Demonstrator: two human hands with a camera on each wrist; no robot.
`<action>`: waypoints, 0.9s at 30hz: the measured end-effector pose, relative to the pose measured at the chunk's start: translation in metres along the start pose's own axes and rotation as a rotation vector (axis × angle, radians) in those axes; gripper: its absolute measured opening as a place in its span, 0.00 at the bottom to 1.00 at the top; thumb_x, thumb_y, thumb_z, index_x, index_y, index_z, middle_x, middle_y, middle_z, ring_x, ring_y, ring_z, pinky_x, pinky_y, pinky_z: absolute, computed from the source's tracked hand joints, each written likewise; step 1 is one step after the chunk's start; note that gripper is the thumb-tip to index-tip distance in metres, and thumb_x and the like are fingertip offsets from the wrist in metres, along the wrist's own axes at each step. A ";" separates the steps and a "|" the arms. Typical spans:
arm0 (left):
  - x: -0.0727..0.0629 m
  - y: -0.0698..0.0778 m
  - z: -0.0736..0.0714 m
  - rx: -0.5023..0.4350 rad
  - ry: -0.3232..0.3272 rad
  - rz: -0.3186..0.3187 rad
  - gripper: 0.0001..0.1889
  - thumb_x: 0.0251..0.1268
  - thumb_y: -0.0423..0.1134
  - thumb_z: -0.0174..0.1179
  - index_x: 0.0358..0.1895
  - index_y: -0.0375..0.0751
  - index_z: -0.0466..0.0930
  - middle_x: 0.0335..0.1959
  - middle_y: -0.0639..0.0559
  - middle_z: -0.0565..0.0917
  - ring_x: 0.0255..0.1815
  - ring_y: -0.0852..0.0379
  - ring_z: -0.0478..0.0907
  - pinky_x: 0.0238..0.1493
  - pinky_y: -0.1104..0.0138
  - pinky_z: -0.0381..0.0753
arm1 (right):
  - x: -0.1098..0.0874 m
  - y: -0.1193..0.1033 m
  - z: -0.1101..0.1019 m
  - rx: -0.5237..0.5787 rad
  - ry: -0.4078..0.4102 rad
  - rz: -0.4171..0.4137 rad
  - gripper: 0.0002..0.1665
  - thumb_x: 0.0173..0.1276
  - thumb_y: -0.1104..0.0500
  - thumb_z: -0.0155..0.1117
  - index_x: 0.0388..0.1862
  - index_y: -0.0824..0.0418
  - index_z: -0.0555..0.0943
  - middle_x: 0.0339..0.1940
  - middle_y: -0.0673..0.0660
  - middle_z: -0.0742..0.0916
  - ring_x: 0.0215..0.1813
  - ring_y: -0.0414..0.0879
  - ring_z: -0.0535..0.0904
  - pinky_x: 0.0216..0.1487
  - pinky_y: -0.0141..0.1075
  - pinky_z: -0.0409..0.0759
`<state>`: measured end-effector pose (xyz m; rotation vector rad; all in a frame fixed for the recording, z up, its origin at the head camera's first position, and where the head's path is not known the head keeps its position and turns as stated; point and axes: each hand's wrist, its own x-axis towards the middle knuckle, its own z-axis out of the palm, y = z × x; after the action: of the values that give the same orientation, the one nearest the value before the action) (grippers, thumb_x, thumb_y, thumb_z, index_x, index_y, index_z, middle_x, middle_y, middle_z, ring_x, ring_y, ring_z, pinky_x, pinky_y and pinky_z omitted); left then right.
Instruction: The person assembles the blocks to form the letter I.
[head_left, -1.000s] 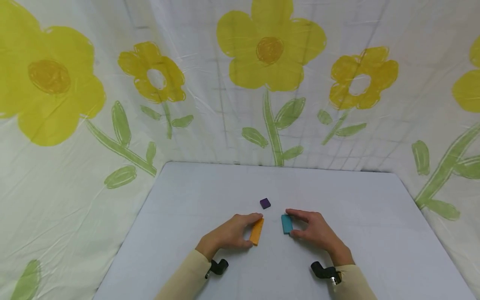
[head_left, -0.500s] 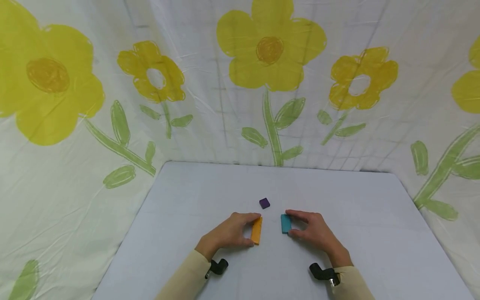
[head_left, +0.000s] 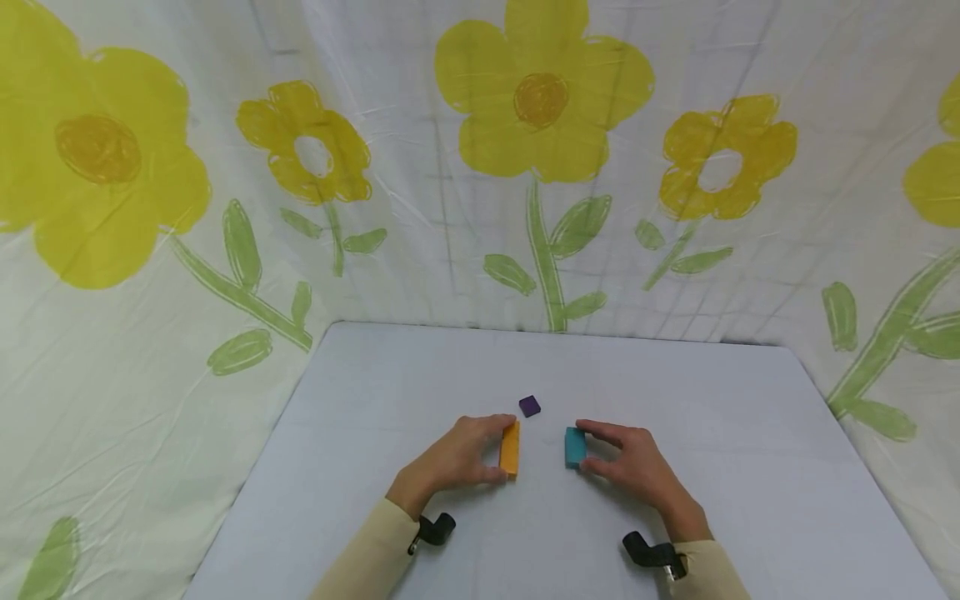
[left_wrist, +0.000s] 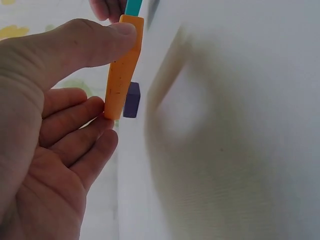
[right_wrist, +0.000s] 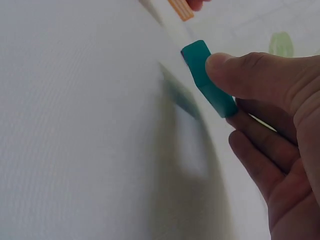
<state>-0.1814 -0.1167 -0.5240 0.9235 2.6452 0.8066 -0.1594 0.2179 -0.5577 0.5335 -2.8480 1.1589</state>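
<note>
The left hand [head_left: 457,454] pinches an orange block [head_left: 510,450] by its ends — thumb at the near one, fingertips at the far one. Small dark marks dot its side (too tiny to read in the left wrist view), and pale stripes run along the face turned to the right wrist camera. At three o'clock from it, well apart, the right hand [head_left: 633,458] grips a teal block [head_left: 575,448] likewise, end to end. A purple block [head_left: 529,406] sits on the white table [head_left: 675,383], at one o'clock from the orange block and ten o'clock from the teal one. Beyond the table's twelve o'clock edge hangs a curtain [head_left: 420,267] printed with yellow flowers — green leaves, too.
</note>
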 end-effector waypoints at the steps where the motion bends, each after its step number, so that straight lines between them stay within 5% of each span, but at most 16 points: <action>1: 0.000 0.001 -0.001 0.003 0.003 -0.001 0.45 0.64 0.43 0.82 0.82 0.39 0.71 0.79 0.49 0.78 0.79 0.50 0.77 0.81 0.55 0.75 | 0.000 -0.001 -0.001 -0.004 0.004 -0.007 0.36 0.64 0.56 0.85 0.71 0.53 0.86 0.67 0.50 0.91 0.70 0.56 0.87 0.70 0.59 0.85; 27: 0.003 0.018 -0.014 -0.015 0.065 -0.011 0.43 0.66 0.44 0.80 0.82 0.42 0.72 0.79 0.49 0.79 0.78 0.49 0.77 0.78 0.54 0.78 | -0.020 -0.042 -0.004 0.049 -0.015 0.049 0.36 0.68 0.53 0.83 0.74 0.52 0.84 0.69 0.47 0.89 0.72 0.53 0.86 0.70 0.61 0.84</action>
<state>-0.1801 -0.1088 -0.5024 0.8934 2.6927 0.8673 -0.1277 0.1991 -0.5290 0.4792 -2.8675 1.2404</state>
